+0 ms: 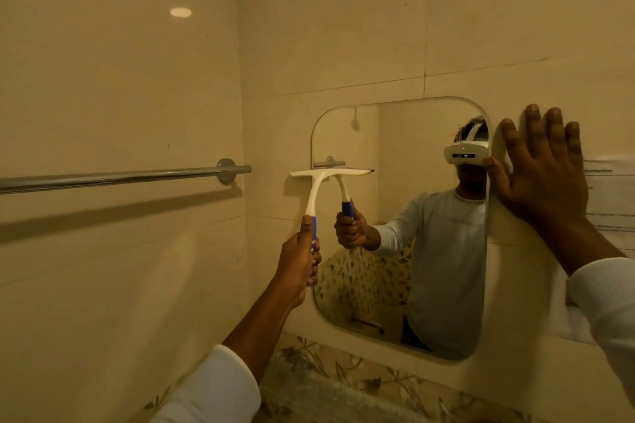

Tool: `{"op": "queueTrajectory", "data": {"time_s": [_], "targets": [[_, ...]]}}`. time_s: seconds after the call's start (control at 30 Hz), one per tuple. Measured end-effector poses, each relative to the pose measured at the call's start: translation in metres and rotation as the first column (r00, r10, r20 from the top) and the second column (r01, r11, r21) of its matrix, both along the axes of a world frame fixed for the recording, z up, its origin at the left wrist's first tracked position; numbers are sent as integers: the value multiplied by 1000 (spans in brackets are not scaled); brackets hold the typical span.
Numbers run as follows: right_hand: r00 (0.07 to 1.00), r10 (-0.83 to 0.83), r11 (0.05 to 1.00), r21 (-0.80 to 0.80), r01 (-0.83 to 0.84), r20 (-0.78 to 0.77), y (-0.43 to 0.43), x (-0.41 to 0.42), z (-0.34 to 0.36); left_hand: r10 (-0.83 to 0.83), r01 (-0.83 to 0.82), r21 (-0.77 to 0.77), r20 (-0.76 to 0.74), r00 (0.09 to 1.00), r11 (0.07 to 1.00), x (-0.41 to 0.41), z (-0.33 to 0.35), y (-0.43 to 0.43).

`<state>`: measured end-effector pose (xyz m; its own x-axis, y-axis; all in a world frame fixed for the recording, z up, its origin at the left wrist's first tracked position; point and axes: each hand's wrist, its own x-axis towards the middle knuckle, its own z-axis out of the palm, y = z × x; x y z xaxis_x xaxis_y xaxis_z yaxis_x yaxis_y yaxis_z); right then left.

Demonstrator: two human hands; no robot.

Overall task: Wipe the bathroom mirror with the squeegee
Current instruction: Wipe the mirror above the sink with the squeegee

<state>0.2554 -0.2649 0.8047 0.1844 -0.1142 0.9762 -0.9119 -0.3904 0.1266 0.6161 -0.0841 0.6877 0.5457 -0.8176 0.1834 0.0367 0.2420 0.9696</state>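
Holding the squeegee [315, 196] up in our left hand [298, 264], we have our fingers wrapped tight round the blue grip at the bottom of its handle, thumb lying up along it. The white neck rises and leans slightly to the right to the blade, which sits roughly level across the left edge of the mirror [388, 148]: its left end overhangs the wall tile, its right end lies on the glass, and its reflection meets it there, so it looks to be touching. That puts it about a third of the way down the mirror's left side. Our right hand [546, 175] holds nothing; it is spread flat against the wall just beside the mirror's right edge, fingers straight and pointing up, with the thumb at the rim of the glass. The mirror is a rounded rectangle set on the cream tiles of the wall ahead, and in it we see ourselves in a pale long-sleeved top and a white headset. A chrome towel rail [120, 177] runs along the wall to our left, ending near the corner. A band of leaf-patterned tiles [343, 378] runs below the mirror.
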Motion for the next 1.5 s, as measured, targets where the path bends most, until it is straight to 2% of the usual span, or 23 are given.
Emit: {"op": "queueTrajectory", "data": {"time_s": [0.6, 0.87, 1.17, 1.27, 1.33, 1.5], "targets": [[1000, 4, 1000, 15, -4, -8, -1, 0, -1, 8, 19, 236, -112, 994, 972, 5, -155, 24], [1000, 18, 1000, 6, -18, -3, -3, -1, 0, 34, 14, 295, -160, 987, 955, -10, -183, 33], [999, 32, 999, 9, -32, -9, 3, -1, 0, 82, 5, 493, -154, 985, 870, -35, -229, 62], [1000, 26, 1000, 9, -26, -7, 3, -2, 0, 72, -5, 414, -145, 987, 910, -46, -207, 62], [1000, 20, 1000, 7, -20, -5, 4, -2, 0, 32, 7, 277, -136, 990, 961, -55, -174, 60], [1000, 11, 1000, 5, -11, -4, 5, -1, -1, -41, 41, -1, 47, 998, 999, -70, -47, 45]]}}
